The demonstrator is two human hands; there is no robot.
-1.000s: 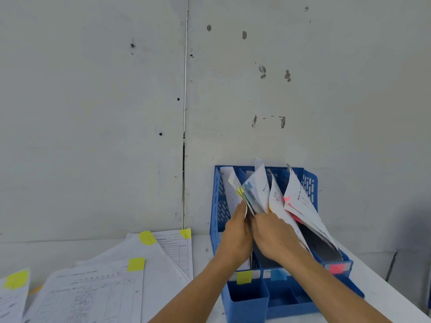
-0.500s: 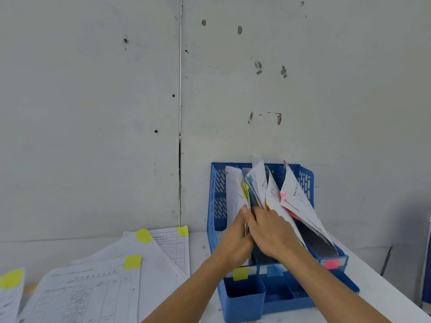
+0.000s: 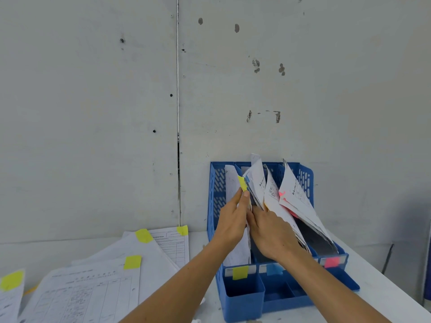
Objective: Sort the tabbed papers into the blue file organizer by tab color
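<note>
Head view.

- One blue organizer (image 3: 242,304), standing at the back of the table against the wall. Three upright slots, and three coloured labels along its front: yellow label (image 3: 240,273) left, blue label (image 3: 274,269) middle, pink label (image 3: 331,262) right.
- Two hands, both up in the organizer, touching each other.
- Left hand (image 3: 232,221): fingers straight, thumb laid against them, pinching the edge of a sheet just under its yellow tab (image 3: 242,183). The sheet stands at the divide between the left and middle slots.
- Right hand (image 3: 271,234): back of the hand showing, fingers gone in among the middle papers (image 3: 257,180) (grip cannot be told from here).
- Right slot: a fanned bundle (image 3: 296,194) leaning right, with a pink tab (image 3: 281,194) on it.
- Loose papers (image 3: 93,294) spread flat on the table left of the organizer, overlapping. Four yellow flags counted on them: (image 3: 144,235), (image 3: 182,230), (image 3: 132,262), (image 3: 11,279).

Surface: white table (image 3: 384,294), its right edge running diagonally.

Room: pale grey wall (image 3: 93,113) close behind, one vertical seam (image 3: 177,89), small holes and scuffed patches scattered over it.
</note>
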